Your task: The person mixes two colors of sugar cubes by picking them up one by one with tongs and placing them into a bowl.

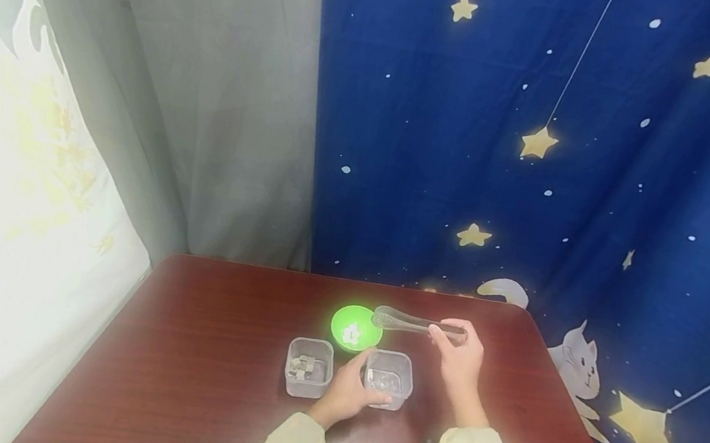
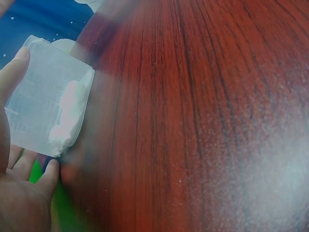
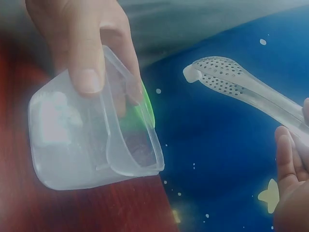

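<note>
My left hand (image 1: 346, 389) grips a clear square plastic tub (image 1: 398, 398), thumb on the near side and fingers at the far side. In the left wrist view whitish matter (image 2: 70, 118) shows through the tub's wall; its kind is unclear. My right hand (image 1: 463, 360) holds clear plastic tongs (image 1: 407, 322) by the handle end. Their perforated tips pinch a small white piece (image 3: 191, 73), best seen in the right wrist view. The tips hover by the right rim of a green bowl (image 1: 343, 314), in which several white pieces (image 1: 351, 335) lie.
A second clear tub (image 1: 306, 391), with several pale pieces inside, stands left of my left hand. All stand on a reddish-brown wooden table (image 1: 212, 352). Behind its far edge hang a grey curtain (image 1: 240, 126) and a blue starry one (image 1: 404, 146).
</note>
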The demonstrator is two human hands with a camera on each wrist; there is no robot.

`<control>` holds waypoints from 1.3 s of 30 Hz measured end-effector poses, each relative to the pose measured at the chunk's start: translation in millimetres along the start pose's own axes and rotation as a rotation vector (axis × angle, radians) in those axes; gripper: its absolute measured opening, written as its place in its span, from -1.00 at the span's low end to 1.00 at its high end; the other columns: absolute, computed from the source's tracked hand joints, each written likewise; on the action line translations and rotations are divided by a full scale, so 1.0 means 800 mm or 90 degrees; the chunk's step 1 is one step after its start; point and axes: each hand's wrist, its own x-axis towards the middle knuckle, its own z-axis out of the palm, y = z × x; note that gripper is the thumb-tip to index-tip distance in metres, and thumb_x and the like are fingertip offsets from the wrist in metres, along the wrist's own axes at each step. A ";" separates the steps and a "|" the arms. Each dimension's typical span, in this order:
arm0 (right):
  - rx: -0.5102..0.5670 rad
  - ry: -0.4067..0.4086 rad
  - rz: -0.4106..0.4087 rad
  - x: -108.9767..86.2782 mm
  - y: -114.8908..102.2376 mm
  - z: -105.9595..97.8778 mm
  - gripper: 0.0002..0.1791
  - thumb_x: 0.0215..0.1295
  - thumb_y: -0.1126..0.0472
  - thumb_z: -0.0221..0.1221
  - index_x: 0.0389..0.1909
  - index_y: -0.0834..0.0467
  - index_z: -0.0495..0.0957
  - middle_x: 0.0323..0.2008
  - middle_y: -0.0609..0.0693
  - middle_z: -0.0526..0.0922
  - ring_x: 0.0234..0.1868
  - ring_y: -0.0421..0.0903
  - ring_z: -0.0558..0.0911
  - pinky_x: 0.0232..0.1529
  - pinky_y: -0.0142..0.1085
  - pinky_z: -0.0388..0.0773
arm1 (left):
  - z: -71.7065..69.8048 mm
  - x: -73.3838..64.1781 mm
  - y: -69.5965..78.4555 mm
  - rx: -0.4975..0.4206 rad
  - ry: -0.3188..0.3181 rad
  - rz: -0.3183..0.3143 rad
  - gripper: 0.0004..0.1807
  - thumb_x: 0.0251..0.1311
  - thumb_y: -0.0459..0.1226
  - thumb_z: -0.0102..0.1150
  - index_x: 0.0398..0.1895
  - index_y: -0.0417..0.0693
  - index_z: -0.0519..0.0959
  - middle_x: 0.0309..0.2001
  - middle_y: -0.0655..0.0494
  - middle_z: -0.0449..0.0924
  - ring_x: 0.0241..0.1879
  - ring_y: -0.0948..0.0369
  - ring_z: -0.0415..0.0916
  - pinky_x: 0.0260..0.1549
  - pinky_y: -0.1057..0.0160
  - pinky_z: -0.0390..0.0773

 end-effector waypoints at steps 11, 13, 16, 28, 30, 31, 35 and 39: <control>-0.004 0.007 -0.005 0.004 0.005 0.006 -0.74 0.11 0.43 0.35 -0.21 0.42 0.53 -0.50 0.04 0.68 -0.47 -0.04 0.68 -0.44 -0.33 0.63 | -0.001 0.000 0.000 0.002 -0.003 -0.008 0.09 -0.25 -0.04 0.59 0.42 -0.10 0.26 0.19 -0.01 0.49 0.09 0.05 0.48 0.15 -0.01 0.39; -0.003 0.006 -0.003 0.004 0.006 0.007 -0.74 0.11 0.43 0.35 -0.21 0.43 0.53 -0.50 0.05 0.68 -0.49 -0.10 0.67 -0.45 -0.35 0.62 | -0.001 0.000 0.000 0.002 -0.003 -0.008 0.09 -0.25 -0.04 0.59 0.42 -0.10 0.26 0.20 -0.01 0.49 0.10 0.04 0.47 0.15 -0.02 0.38; -0.008 0.005 0.001 0.004 0.008 0.007 -0.73 0.12 0.42 0.35 -0.20 0.42 0.53 -0.48 0.08 0.69 -0.50 -0.18 0.66 -0.45 -0.39 0.61 | -0.001 0.000 0.001 -0.002 -0.005 -0.008 0.08 -0.25 -0.05 0.59 0.42 -0.11 0.26 0.20 -0.02 0.49 0.10 0.04 0.47 0.16 -0.02 0.38; -0.020 0.019 0.023 0.012 0.052 -0.001 -0.74 0.10 0.33 0.39 -0.22 0.27 0.55 -0.49 0.00 0.68 -0.42 0.03 0.69 -0.44 -0.33 0.63 | -0.002 0.000 0.000 -0.007 -0.007 -0.012 0.08 -0.24 -0.05 0.58 0.42 -0.12 0.25 0.16 -0.02 0.52 0.05 0.06 0.49 0.13 -0.01 0.39; -0.023 0.018 0.017 0.009 0.054 -0.004 -0.74 0.11 0.33 0.39 -0.22 0.28 0.55 -0.49 0.01 0.68 -0.42 0.05 0.68 -0.45 -0.34 0.62 | -0.002 0.000 0.000 -0.010 -0.007 -0.015 0.08 -0.25 -0.05 0.58 0.42 -0.09 0.25 0.16 -0.01 0.51 0.06 0.06 0.49 0.14 -0.01 0.39; -0.023 0.017 0.015 0.008 0.054 -0.005 -0.74 0.11 0.34 0.39 -0.22 0.29 0.55 -0.49 0.02 0.68 -0.43 0.05 0.68 -0.45 -0.35 0.62 | -0.002 0.000 0.000 -0.011 -0.007 -0.016 0.08 -0.25 -0.05 0.58 0.42 -0.09 0.25 0.17 -0.01 0.51 0.06 0.06 0.48 0.14 -0.01 0.38; -0.031 0.011 0.016 0.005 0.058 -0.012 -0.74 0.11 0.34 0.39 -0.22 0.29 0.55 -0.49 0.01 0.68 -0.45 -0.03 0.67 -0.45 -0.36 0.62 | -0.002 0.001 -0.001 -0.012 -0.006 -0.013 0.08 -0.26 -0.03 0.59 0.42 -0.07 0.27 0.15 0.00 0.52 0.04 0.06 0.49 0.13 -0.01 0.39; -0.050 -0.008 0.010 0.001 0.062 -0.020 -0.74 0.10 0.34 0.39 -0.23 0.29 0.55 -0.49 0.02 0.68 -0.45 -0.05 0.67 -0.43 -0.33 0.63 | -0.002 0.001 -0.001 -0.012 -0.004 -0.013 0.06 -0.27 -0.02 0.59 0.40 -0.03 0.29 0.13 0.00 0.54 0.04 0.06 0.49 0.11 -0.02 0.40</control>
